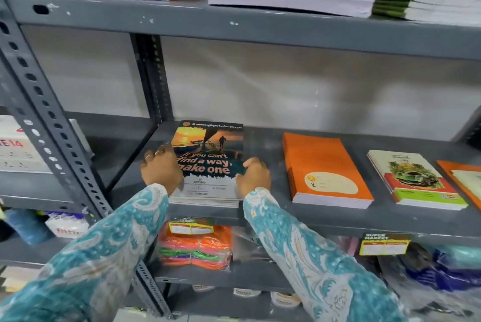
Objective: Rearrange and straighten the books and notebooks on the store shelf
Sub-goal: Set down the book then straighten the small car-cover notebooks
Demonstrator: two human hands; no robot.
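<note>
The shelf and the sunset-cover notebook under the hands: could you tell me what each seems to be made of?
The shelf looks like grey painted steel: slotted, punched uprights and white chips in the coat. The sunset-cover notebook looks like paper with a printed card cover, probably glossy; white page edges show at the front of its stack. Both hands, left and right, rest on it.

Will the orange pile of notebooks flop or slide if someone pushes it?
The orange notebooks look like thin soft-cover books, so a single one would probably bend. As a stack lying flat on the smooth metal shelf, it would likely slide as a block. A hard shove might fan out the top copies; it won't roll.
</note>
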